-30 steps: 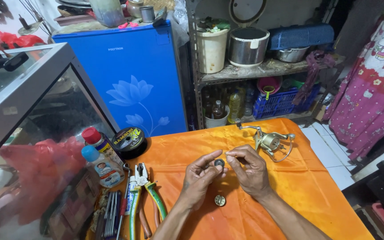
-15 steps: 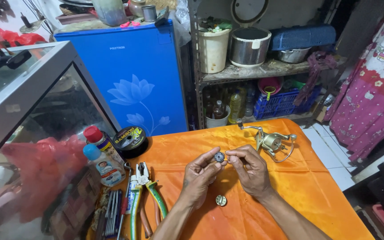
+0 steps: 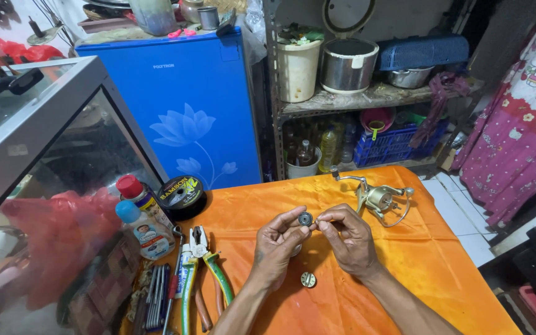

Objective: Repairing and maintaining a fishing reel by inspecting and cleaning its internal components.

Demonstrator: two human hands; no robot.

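- A small round metal disc [image 3: 308, 280] is lying flat on the orange cloth [image 3: 442, 273], nearest the viewer, just below and between the two wrists and touched by neither hand.
- Green-handled pliers [image 3: 209, 273] are lying on the cloth's left side, with a row of thin dark tools [image 3: 155, 304] being kept just beside them at the table edge.
- A small dark round part [image 3: 305, 218] is being pinched between the thumb and forefinger of the left hand [image 3: 277, 248]; the other fingers of that hand are being held curled loosely beneath it.
- The part is being held above the cloth, at the left hand's fingertips and just left of the right hand's fingertips.
- The right hand [image 3: 348, 239] is being held with thumb and forefinger pressed together on something tiny that touches the part's right edge; what that is cannot be told.
- Two small bottles, one with a red cap [image 3: 130, 187] and one with a blue cap [image 3: 126, 211], are being kept upright at the left, near a black spool of line [image 3: 181, 195].
- A gold-coloured fishing reel [image 3: 376, 198] is lying on the cloth beyond the right hand, apart from it.
- A blue cabinet with a flower print [image 3: 187, 111] and a metal shelf [image 3: 367, 98] with pots are standing farthest back.
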